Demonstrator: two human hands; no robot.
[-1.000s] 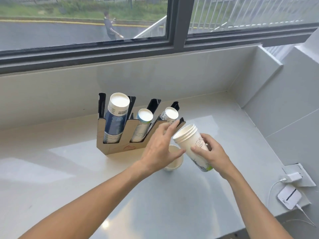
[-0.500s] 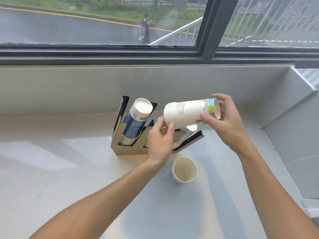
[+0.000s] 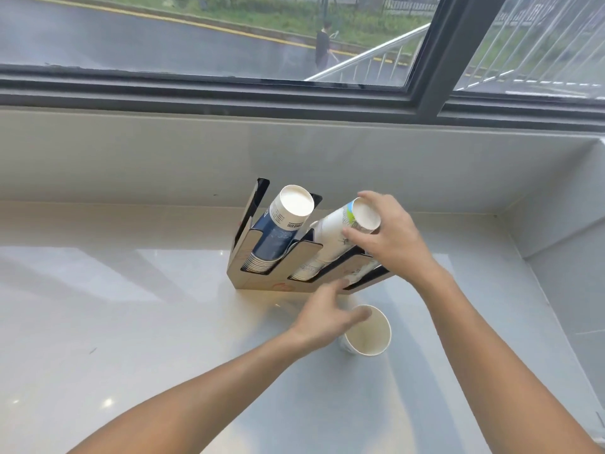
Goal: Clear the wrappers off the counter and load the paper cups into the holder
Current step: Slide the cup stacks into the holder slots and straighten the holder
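White cup stack [image 3: 334, 237]: it sat tilted in the middle slot of the holder [image 3: 262, 283], rims down in the slot, base pointing up toward 1 o'clock.
Right hand [image 3: 393, 244]: it was curled round the raised end of that stack, thumb on the near side and fingers over the far side; I judged it a loose guiding hold, not a squeeze.
How the stack would handle: light, thin-walled paper, I reckoned; easy to dent if pinched, and the nested cups could slide apart. I would hold it round the wall near the base, as here, and let it slide down under its own weight.
Loose cup [image 3: 368, 334]: it stood upright, mouth up, on the counter [image 3: 131, 322] at 6 o'clock from the holder and just beside it.
Left hand [image 3: 327, 314]: half open, fingers spread, thumb tip at the cup's rim. Whether it had closed on the cup I could not tell.
Where to take the loose cup: round the wall below the rolled rim, I judged, where the paper is stiffest.
Blue cup stack [image 3: 278, 231]: it filled the left slot, at 9 o'clock from the white one, base up.
Right slot: hidden behind my right hand.
Wrappers: none showed on the counter.
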